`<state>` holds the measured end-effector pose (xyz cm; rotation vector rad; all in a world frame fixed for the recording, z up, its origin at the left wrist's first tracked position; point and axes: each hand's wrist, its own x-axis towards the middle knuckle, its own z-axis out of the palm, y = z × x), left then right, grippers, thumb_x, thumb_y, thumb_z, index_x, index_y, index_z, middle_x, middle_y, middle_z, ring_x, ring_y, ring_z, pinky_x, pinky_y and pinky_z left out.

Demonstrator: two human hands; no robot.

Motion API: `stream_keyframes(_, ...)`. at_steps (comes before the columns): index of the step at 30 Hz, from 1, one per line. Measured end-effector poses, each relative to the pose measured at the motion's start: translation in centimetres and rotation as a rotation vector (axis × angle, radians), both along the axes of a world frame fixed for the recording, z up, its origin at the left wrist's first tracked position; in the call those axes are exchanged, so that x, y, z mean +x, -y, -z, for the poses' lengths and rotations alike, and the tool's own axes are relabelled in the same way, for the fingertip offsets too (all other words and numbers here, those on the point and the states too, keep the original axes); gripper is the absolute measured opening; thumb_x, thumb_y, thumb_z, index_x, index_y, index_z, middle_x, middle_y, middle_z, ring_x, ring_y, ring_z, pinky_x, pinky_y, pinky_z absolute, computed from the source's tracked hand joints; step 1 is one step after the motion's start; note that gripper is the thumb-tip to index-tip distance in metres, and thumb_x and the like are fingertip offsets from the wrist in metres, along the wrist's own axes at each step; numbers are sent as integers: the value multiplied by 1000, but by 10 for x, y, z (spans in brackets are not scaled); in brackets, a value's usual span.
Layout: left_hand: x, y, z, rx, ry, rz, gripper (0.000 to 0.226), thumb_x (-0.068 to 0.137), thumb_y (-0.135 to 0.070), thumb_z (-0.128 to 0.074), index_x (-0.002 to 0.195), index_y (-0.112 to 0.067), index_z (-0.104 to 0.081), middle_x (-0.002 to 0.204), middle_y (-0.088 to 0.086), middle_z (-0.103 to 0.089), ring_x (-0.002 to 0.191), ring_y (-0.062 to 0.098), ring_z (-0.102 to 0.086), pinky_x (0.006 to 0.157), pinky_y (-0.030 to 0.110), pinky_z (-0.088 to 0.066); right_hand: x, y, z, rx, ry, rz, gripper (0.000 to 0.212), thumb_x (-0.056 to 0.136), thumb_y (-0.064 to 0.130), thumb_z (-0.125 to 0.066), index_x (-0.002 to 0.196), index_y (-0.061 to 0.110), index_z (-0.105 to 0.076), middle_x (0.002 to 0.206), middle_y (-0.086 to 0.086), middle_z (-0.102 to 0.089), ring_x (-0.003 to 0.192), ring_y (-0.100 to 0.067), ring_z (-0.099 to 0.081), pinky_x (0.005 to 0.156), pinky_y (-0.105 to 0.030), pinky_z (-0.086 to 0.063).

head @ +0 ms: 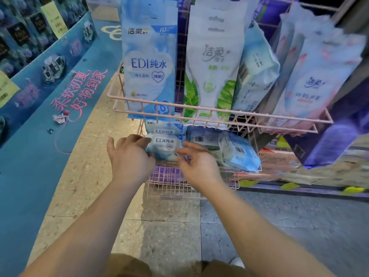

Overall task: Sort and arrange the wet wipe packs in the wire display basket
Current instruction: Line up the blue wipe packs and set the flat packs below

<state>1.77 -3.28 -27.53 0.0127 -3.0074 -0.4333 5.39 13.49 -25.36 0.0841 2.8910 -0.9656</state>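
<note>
A small blue EDI wet wipe pack (164,144) lies at the front left of the lower pink wire basket (179,186). My left hand (129,154) grips its left end, fingers curled onto it. My right hand (196,162) hovers at its right edge with fingers relaxed, apparently touching it. A second EDI pack (163,130) lies just behind. A blue pack (238,151) with its barcode side up leans at the basket's right, and another barcode-side pack (201,136) lies behind my right hand.
An upper pink wire basket (219,114) holds tall upright packs: a blue EDI pack (148,64), a white-and-green one (213,62), a tilted blue one (255,68), pink-white ones (311,76). A blue display platform (50,108) runs along the left. Tiled floor lies below.
</note>
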Motion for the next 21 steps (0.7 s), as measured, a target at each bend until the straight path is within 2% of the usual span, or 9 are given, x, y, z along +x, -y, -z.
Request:
stream_keyframes(2, 5, -9, 1, -8, 34, 125, 45, 70, -35, -45, 106, -29, -72, 118, -4, -65, 111, 26, -58, 113, 48, -16, 17, -16, -4, 25, -273, 111, 31, 84, 27, -67, 114, 24, -69, 126, 2, -63, 117, -16, -54, 102, -26, -35)
stream_keyframes(4, 9, -13, 8, -2, 77, 174, 43, 70, -40, -44, 101, -31, -74, 115, -8, -65, 111, 23, -58, 113, 48, -14, 31, -42, 0, 190, -448, 263, 50, 71, 29, -77, 119, 25, -65, 125, -5, -62, 116, -26, -51, 97, -34, -32)
stream_keyframes(7, 8, -21, 10, -4, 52, 137, 42, 71, -41, -48, 101, -27, -75, 111, -2, -66, 109, 28, -57, 111, 48, -16, 43, -88, 5, 323, -163, 418, 82, 66, 42, -80, 138, 34, -43, 146, -10, -41, 132, -35, -35, 104, -45, -25)
stream_keyframes(9, 11, -32, 10, 18, 36, 148, 45, 70, -42, -43, 95, -23, -76, 102, 4, -70, 100, 34, -61, 105, 47, -27, 43, -113, 7, 305, 14, 398, 78, 74, 48, -74, 142, 41, -36, 147, -8, -40, 129, -35, -40, 103, -49, -28)
stream_keyframes(13, 22, -61, 9, 230, 50, 222, 43, 73, -40, -44, 90, -18, -76, 94, 6, -70, 93, 34, -62, 91, 41, -45, 40, -133, 9, 63, -117, 452, 56, 80, 41, -70, 133, 31, -53, 110, -8, -67, 101, -33, -61, 89, -45, -47)
stream_keyframes(16, 29, -79, 3, 457, 73, 197, 38, 78, -41, -63, 107, -18, -71, 110, 4, -65, 105, 25, -58, 95, 34, -45, 48, -134, -3, -301, -174, 511, 28, 91, 36, -59, 117, 27, -59, 94, 10, -66, 92, -17, -62, 74, -14, -46)
stream_keyframes(17, 31, -83, -1, 589, 118, 171, 44, 78, -41, -70, 116, -20, -66, 116, 2, -61, 108, 20, -56, 96, 31, -44, 50, -133, -8, -446, -167, 515, 18, 94, 36, -53, 109, 28, -60, 94, 12, -66, 88, -12, -63, 68, -9, -45)
stream_keyframes(19, 31, -88, -11, 946, 356, 148, 67, 73, -42, -78, 132, -24, -51, 124, -3, -57, 109, 12, -56, 94, 29, -46, 50, -126, -12, -706, -78, 508, 29, 96, 44, -45, 101, 23, -63, 91, 3, -70, 74, -10, -63, 60, -15, -48)
stream_keyframes(21, 33, -90, -22, 1306, 576, 139, 70, 69, -38, -76, 130, -22, -47, 118, 4, -63, 94, 15, -64, 80, 28, -54, 48, -112, -11, -774, 60, 427, 56, 89, 61, -44, 105, 12, -65, 87, -9, -72, 64, -13, -61, 57, -24, -46)
